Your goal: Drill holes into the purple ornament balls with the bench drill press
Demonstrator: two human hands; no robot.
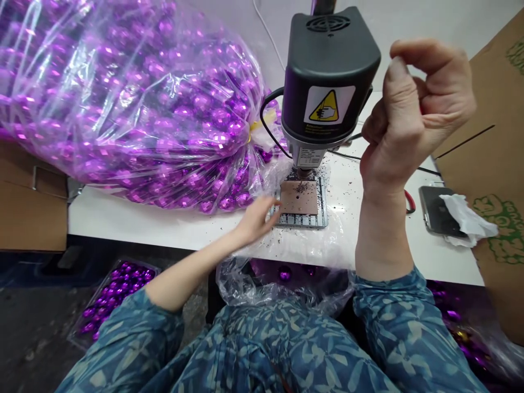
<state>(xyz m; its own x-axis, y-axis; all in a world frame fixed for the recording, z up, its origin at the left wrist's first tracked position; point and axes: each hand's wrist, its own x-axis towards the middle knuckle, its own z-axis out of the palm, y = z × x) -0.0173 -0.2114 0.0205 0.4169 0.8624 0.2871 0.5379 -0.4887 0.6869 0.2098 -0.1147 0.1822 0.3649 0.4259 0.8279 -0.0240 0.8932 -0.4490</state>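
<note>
A black bench drill [331, 71] with a yellow warning label stands over a metal base [301, 221]. On that base lies a brown square board [298, 197] with a dark hole and dark shavings. My left hand [260, 215] is at the board's left edge, its fingers apart and nothing visible in them. My right hand [413, 103] is raised to the right of the drill head, its fingers curled and the thumb near the index finger. Whatever it may grip is hidden from this side.
A large clear bag of shiny purple balls [164, 114] fills the left. Below are a tray of purple balls [118, 289] and plastic on the lap [245, 284]. Right: a phone [440, 210], crumpled tissue [469, 218], cardboard [495, 164]. Shavings dot the white table [164, 226].
</note>
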